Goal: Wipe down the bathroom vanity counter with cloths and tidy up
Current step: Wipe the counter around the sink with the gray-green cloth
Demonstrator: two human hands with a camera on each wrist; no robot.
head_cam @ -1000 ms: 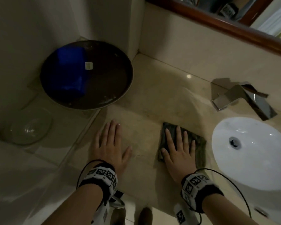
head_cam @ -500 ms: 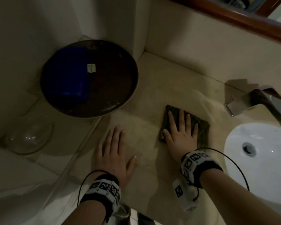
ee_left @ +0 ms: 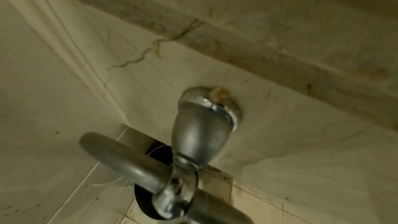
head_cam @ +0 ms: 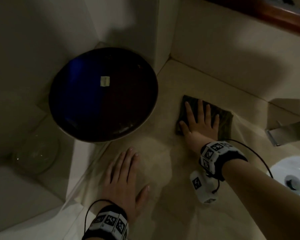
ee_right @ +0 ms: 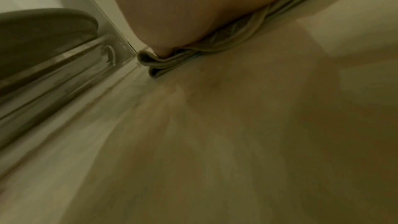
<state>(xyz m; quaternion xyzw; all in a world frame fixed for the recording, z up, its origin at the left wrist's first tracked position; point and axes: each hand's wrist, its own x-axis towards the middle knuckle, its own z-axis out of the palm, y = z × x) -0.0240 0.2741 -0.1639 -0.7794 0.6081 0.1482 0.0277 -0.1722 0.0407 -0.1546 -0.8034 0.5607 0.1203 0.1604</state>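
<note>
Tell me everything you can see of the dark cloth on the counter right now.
The cloth is a dark, greenish-grey fabric, folded into a flat, roughly square pad; the right wrist view shows its stacked layers at the edge. It lies on the beige stone counter, between the dark round bowl and the faucet. The right hand presses flat on it, fingers spread and straight, covering much of its top. Nothing else touches it.

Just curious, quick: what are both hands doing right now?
Left hand: open, flat on the counter.
Right hand: open, pressing the dark cloth.
</note>
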